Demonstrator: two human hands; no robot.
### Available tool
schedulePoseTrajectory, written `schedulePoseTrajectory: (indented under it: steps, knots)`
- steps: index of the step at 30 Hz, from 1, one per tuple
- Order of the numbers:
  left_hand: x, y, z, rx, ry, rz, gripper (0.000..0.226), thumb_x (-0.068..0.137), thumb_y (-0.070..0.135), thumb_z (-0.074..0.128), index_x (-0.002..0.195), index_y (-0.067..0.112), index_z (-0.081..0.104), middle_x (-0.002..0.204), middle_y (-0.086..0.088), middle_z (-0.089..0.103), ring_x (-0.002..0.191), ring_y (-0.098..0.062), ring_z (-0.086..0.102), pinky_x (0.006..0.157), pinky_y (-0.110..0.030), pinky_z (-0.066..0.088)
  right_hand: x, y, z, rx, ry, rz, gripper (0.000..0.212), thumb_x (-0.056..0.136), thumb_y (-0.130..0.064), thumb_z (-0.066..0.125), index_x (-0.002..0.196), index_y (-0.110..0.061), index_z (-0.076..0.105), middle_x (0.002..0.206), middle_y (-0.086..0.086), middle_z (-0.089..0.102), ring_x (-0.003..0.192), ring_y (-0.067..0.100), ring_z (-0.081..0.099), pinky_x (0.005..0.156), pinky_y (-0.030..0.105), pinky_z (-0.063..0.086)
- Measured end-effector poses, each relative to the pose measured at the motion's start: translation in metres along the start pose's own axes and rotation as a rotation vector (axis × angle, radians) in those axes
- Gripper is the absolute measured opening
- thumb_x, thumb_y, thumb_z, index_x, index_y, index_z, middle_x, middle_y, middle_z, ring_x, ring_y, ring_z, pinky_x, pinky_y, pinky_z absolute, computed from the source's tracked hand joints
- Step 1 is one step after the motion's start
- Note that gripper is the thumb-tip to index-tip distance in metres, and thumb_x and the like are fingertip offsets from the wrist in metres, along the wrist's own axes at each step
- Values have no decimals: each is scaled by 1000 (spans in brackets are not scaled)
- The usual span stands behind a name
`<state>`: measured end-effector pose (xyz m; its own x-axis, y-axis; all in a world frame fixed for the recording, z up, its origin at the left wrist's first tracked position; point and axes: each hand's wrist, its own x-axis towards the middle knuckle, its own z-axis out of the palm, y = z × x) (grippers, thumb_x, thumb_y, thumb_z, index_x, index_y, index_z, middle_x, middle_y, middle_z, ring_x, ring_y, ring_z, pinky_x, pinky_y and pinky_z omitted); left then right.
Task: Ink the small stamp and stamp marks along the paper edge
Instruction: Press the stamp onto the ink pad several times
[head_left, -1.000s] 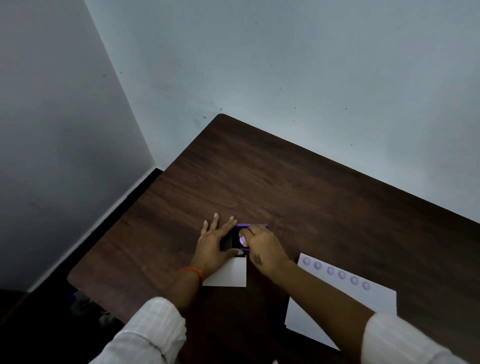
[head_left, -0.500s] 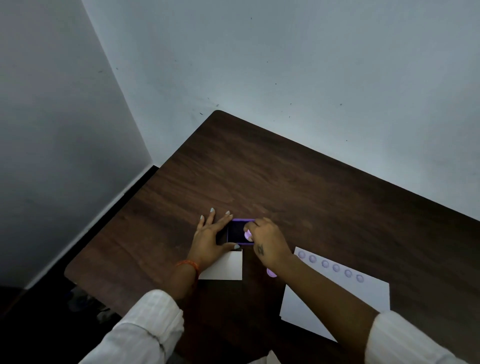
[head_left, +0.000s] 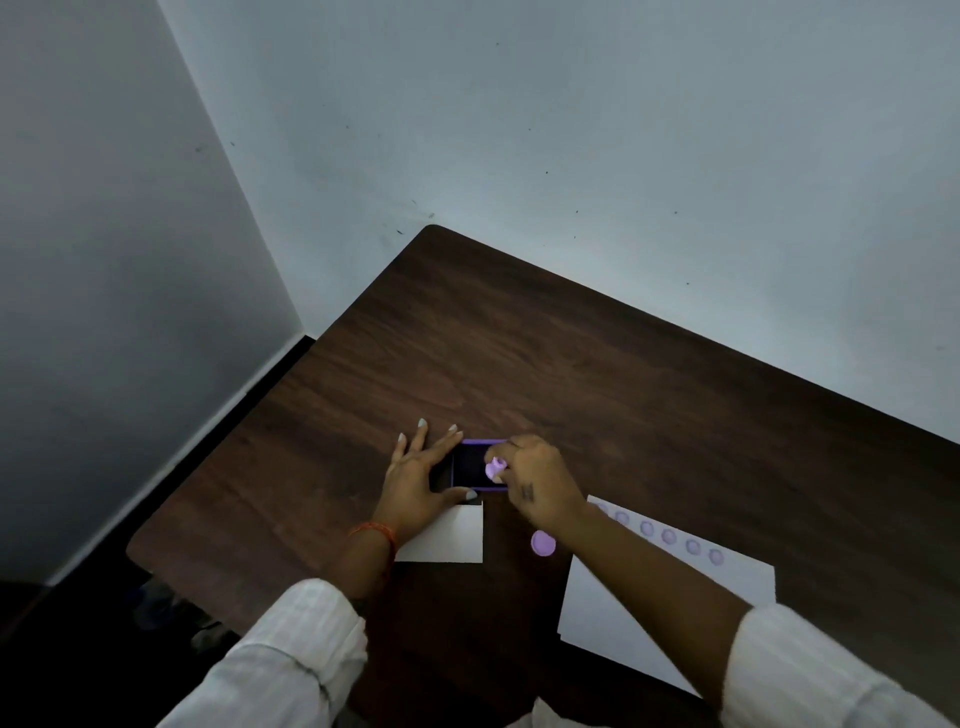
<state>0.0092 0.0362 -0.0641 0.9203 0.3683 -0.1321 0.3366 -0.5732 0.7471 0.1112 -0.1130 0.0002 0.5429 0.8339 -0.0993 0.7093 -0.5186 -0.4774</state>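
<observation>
A small purple ink pad (head_left: 470, 464) with a dark inked face lies on the brown table (head_left: 597, 395). My left hand (head_left: 418, 480) rests flat beside it, thumb and forefinger bracing the pad's left side. My right hand (head_left: 540, 480) pinches a small lilac stamp (head_left: 494, 469) over the pad's right part. A white sheet of paper (head_left: 623, 608) lies to the right under my right forearm, with a row of several purple round marks (head_left: 668, 536) along its far edge.
A round lilac cap (head_left: 543, 543) lies on the table between the pad and the sheet. A small white card (head_left: 452, 538) sits just below the pad. The table's left edge drops to a dark floor; grey walls stand behind.
The right hand has shifted slightly on the pad and the stamp now shows more between the fingers. The lilac cap has come into view. The left hand stays on the pad.
</observation>
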Motion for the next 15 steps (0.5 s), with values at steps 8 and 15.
schedulePoseTrajectory:
  steps: [8, 15]
  knots:
    - [0, 1, 0, -3, -4, -7, 80, 71, 36, 74, 138, 34, 30, 152, 8, 27, 145, -21, -2, 118, -42, -4, -5, 11, -10, -207, -129, -16, 26, 96, -14, 41, 116, -5, 55, 121, 15, 59, 112, 26, 51, 95, 34, 42]
    - [-2, 2, 0, -9, 23, 6, 79, 71, 35, 74, 138, 33, 31, 151, 9, 26, 141, -13, -6, 115, -38, -6, -4, 12, 0, -200, -40, 5, 24, 94, -12, 43, 113, -5, 56, 118, 16, 61, 110, 27, 52, 91, 35, 44]
